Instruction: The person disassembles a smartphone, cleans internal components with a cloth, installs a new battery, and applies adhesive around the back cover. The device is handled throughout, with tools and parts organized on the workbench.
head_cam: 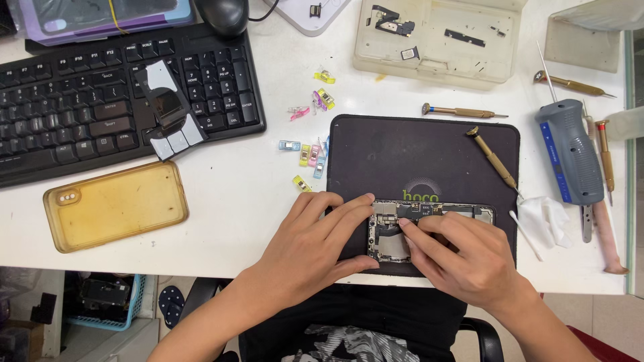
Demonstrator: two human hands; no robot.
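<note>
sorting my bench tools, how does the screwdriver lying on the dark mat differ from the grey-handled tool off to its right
The screwdriver is slim, brass-coloured and lies slanted, its tip towards the mat's right edge. The grey-handled tool is far thicker, grey with a blue strip, and rests on the white table, nearly upright in the picture. Both lie untouched, away from either hand.

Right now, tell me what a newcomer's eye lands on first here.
First, the opened phone on the dark work mat, with the left hand bracing its end and the right hand pressing inside it. Next, the yellowed phone case left of the mat, below the black keyboard.
</note>
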